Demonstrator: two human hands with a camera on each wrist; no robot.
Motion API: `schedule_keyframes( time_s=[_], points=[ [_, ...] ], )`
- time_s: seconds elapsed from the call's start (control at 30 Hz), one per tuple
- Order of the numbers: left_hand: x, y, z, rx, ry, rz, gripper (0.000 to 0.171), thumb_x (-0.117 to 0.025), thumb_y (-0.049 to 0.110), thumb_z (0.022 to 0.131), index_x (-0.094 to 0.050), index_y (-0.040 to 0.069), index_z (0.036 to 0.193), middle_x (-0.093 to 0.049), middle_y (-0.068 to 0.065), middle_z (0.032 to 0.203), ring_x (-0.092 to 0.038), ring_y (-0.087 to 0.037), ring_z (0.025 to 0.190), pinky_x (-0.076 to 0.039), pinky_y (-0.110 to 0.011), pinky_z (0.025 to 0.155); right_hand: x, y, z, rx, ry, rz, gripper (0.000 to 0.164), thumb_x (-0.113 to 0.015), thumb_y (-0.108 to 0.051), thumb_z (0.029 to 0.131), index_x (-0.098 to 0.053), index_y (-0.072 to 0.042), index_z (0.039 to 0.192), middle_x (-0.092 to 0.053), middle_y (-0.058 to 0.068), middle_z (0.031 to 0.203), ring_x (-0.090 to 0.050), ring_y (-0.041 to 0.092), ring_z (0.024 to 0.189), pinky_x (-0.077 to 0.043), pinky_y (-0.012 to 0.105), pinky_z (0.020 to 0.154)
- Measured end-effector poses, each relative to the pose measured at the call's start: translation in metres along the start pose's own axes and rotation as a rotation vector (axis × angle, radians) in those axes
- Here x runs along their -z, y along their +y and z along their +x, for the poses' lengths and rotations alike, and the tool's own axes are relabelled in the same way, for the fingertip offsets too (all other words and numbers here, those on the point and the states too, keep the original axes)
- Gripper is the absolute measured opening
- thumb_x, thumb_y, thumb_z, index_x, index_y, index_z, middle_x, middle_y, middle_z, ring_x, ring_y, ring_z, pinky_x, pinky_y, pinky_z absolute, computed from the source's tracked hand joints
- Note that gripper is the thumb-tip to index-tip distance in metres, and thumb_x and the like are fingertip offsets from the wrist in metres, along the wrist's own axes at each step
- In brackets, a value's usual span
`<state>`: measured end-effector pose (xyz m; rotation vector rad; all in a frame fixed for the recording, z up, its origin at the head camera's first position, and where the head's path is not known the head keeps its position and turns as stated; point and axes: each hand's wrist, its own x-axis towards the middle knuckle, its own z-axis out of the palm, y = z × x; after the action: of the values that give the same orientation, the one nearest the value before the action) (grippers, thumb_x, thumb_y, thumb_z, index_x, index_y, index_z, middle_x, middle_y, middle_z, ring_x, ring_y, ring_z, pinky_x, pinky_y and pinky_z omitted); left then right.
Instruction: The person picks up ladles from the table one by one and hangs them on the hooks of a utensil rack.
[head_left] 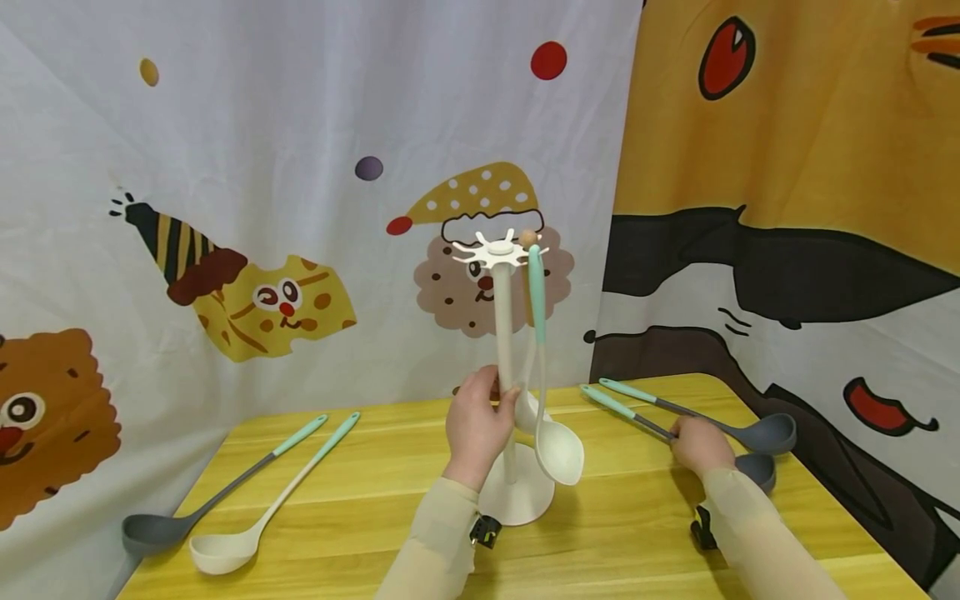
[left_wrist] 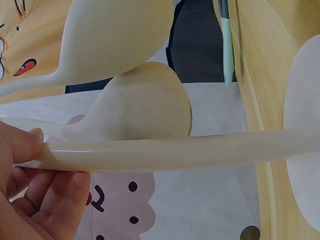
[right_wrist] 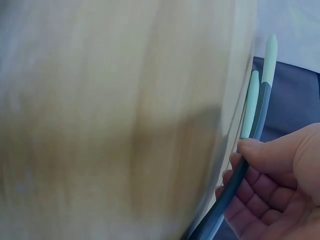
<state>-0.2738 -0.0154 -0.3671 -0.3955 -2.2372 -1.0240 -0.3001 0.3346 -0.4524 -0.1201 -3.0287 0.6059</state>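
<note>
My left hand (head_left: 480, 425) grips the pole of a cream utensil stand (head_left: 503, 325), thumb on one side and fingers on the other. From its star-shaped top hangs a cream ladle with a mint handle (head_left: 561, 452). A second cream utensil (left_wrist: 145, 102) hangs behind it, its bowl partly hidden. Over at the right, my right hand (head_left: 701, 446) pinches the shaft of a dark grey ladle (right_wrist: 230, 192) between thumb and fingers. This ladle's mint handle points toward the back, and my hand partly covers its bowl. Just beyond lies another grey ladle (head_left: 768, 434).
On the left of the wooden table (head_left: 375, 500) lie a grey ladle (head_left: 157, 533) and a cream ladle (head_left: 225, 552), mint handles toward the back. A patterned curtain (head_left: 300, 108) hangs behind the table. The stand's round base (head_left: 517, 500) is mid-table.
</note>
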Motion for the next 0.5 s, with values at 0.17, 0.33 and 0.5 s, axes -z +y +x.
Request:
schedule_keyframes(
  time_s=[0.17, 0.33, 0.5],
  points=[
    [-0.001, -0.001, 0.000, -0.005, 0.002, -0.005, 0.020, -0.075, 0.019, 0.090, -0.066, 0.009, 0.104, -0.062, -0.004, 0.088, -0.065, -0.019, 0.078, -0.056, -0.025, 0.064, -0.003, -0.005, -0.001, 0.061, 0.043, 0.049, 0.010, -0.064, -0.007, 0.092, -0.067, 0.001, 0.097, -0.063, 0.009, 0.082, -0.051, 0.024, 0.067, -0.044, 0.042, 0.063],
    [-0.002, -0.002, 0.000, -0.006, 0.005, 0.000, 0.020, -0.075, 0.019, 0.090, -0.066, 0.008, 0.104, -0.062, -0.004, 0.088, -0.065, -0.019, 0.078, -0.056, -0.026, 0.064, -0.007, -0.009, 0.000, 0.090, 0.075, 0.088, 0.016, -0.065, -0.007, 0.091, -0.067, 0.004, 0.103, -0.066, 0.015, 0.092, -0.058, 0.027, 0.075, -0.048, 0.048, 0.070],
    [-0.001, -0.001, -0.001, -0.003, 0.006, 0.001, 0.020, -0.075, 0.019, 0.090, -0.066, 0.008, 0.104, -0.062, -0.004, 0.088, -0.064, -0.019, 0.078, -0.056, -0.026, 0.064, -0.009, -0.014, 0.002, 0.106, 0.106, 0.121, 0.014, -0.065, -0.006, 0.092, -0.067, 0.004, 0.102, -0.067, 0.016, 0.094, -0.060, 0.031, 0.079, -0.049, 0.051, 0.073]
  ],
)
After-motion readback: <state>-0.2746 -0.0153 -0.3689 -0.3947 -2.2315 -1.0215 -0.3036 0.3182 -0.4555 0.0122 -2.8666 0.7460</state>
